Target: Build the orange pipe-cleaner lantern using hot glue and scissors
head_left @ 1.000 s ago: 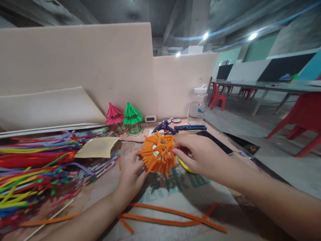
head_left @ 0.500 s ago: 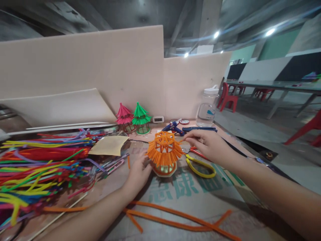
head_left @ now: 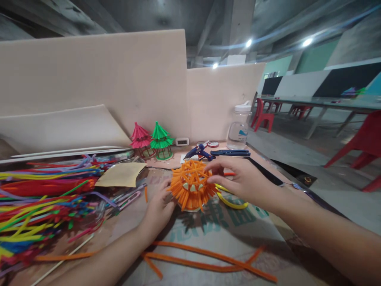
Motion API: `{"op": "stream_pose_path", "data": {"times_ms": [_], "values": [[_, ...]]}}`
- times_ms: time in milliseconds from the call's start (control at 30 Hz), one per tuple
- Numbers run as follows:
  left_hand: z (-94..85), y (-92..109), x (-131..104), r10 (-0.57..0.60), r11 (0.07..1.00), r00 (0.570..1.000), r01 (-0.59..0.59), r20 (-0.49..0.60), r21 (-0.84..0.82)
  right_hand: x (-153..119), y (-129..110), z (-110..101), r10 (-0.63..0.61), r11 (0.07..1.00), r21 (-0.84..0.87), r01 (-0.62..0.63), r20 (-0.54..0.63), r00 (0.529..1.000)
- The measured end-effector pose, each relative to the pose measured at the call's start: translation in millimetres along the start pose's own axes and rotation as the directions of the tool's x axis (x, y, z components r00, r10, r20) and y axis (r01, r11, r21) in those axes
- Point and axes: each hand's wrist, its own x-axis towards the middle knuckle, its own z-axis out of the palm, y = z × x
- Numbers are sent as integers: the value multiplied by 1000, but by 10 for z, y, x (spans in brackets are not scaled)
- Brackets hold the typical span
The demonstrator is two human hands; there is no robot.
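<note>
An orange pipe-cleaner pavilion [head_left: 193, 190] with a fringed roof and an open lattice top is tipped toward me, its top facing the camera. My left hand [head_left: 160, 204] grips its left side, the fingertips partly hidden behind the fringe. At the upper right edge, the thumb and curled index finger of my right hand [head_left: 238, 176] close on the lattice. Beneath the right hand, yellow-handled pliers [head_left: 233, 202] lie partly covered. Loose orange pipe cleaners [head_left: 205, 260] stretch across the mat in front.
Bundles of coloured pipe cleaners [head_left: 41, 210] fill the left side. Behind stand a pink model [head_left: 141, 137], a green model [head_left: 161, 137], a small white timer [head_left: 182, 142], a blue glue gun [head_left: 198, 151] and a clear water bottle [head_left: 238, 129]. A beige sheet [head_left: 120, 174] lies left of centre.
The orange pavilion has tipped toward me, so its lattice top faces the camera. My right hand has come in from beside the roof to its top edge. The view has shifted slightly right.
</note>
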Motion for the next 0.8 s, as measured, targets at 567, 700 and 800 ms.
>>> {"op": "stream_pose_path", "data": {"times_ms": [567, 700, 800], "values": [[18, 2, 7, -45, 996, 999, 43, -19, -76, 11, -50, -135, 1, 1000, 2, -1, -94, 996], [28, -58, 41, -101, 988, 995, 99, -6, -116, 70, -4, -126, 84, 996, 12, -83, -20, 996], [31, -92, 57, -162, 976, 987, 162, 10, -149, 91, 94, -59, 158, 987, 11, -159, 33, 987]]}}
